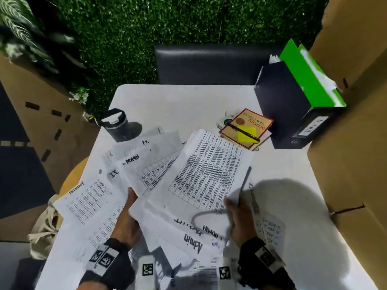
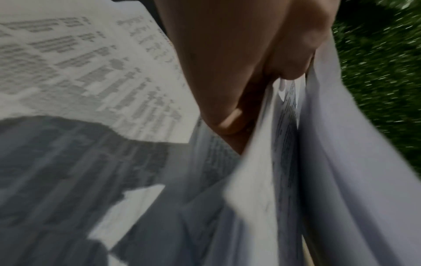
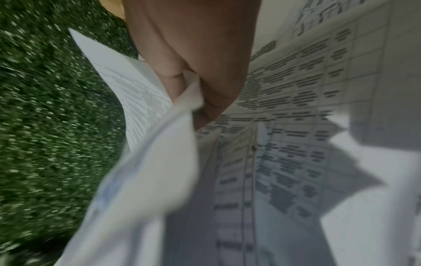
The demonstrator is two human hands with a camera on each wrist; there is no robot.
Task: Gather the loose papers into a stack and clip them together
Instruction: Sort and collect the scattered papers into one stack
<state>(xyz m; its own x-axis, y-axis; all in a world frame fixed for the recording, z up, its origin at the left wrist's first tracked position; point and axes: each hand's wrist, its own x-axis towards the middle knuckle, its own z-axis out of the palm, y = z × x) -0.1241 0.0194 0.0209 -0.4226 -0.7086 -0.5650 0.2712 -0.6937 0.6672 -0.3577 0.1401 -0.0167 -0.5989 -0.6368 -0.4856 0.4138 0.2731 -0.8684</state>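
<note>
We look down on a white surface (image 1: 188, 101) strewn with printed papers (image 1: 207, 174), most of them overlapping in a loose fan at its near half. Our left hand (image 1: 125, 220) grips the fan's left part: thumb on top, fingers beneath, as the left wrist view confirms, where the thumb (image 2: 218, 100) presses several sheets (image 2: 284, 162) against the fingers. Our right hand (image 1: 238, 218) grips the right part; in the right wrist view its thumb (image 3: 216, 93) and fingers pinch a curled bundle of sheets (image 3: 159, 144) at one edge. The held sheets are lifted off the surface at the near edge and cast a shadow to the right. Tables of blacked-out text cover the top sheet; others bear handwritten words such as "ADMIN", "Admin" and "I.T.". One more sheet (image 1: 88, 206) lies to the left, partly over the surface's edge.

Behind the papers, a dark tumbler (image 1: 116, 125) stands upright at the left. At the right, a red book (image 1: 247, 128) lies on other books, with a yellow note (image 1: 246, 133) and a black pen (image 1: 244, 132) on top. Just beside it stands a black binder (image 1: 293, 114) labelled "ADMIN", with a green folder (image 1: 303, 76) against it. Cardboard (image 1: 356, 143) flanks the right side, and a dark chair (image 1: 209, 63) stands beyond the far edge before a green hedge wall (image 1: 167, 21). We see no clip.
</note>
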